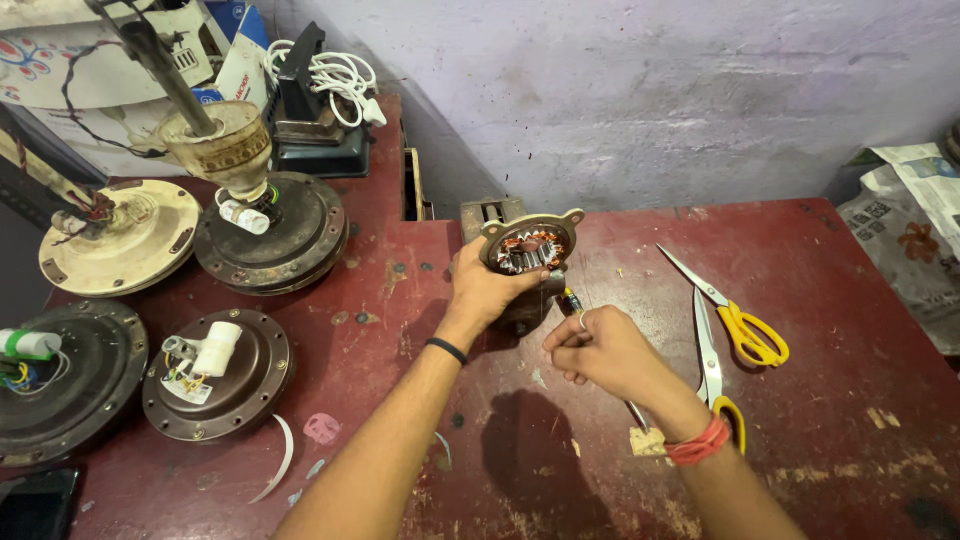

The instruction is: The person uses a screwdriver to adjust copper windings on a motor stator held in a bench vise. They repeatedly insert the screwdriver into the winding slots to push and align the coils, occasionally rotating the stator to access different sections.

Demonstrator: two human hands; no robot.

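Note:
My left hand (482, 290) grips a small motor stator (528, 245), a round metal frame with copper windings and mounting ears, held upright above the red table (820, 440). My right hand (608, 352) is just below and right of it, fingers pinched on a thin screwdriver (568, 300) whose tip points up toward the stator's lower edge. A black band is on my left wrist, a red thread on my right wrist.
Yellow-handled scissors (735, 325) lie open to the right. Several ceiling fan motors sit at the left: a dark one (215, 372) with a white capacitor, another (275, 230) with a downrod, a cream one (120, 235). Newspaper (910, 230) at far right; coiled white cable (335, 75) at back.

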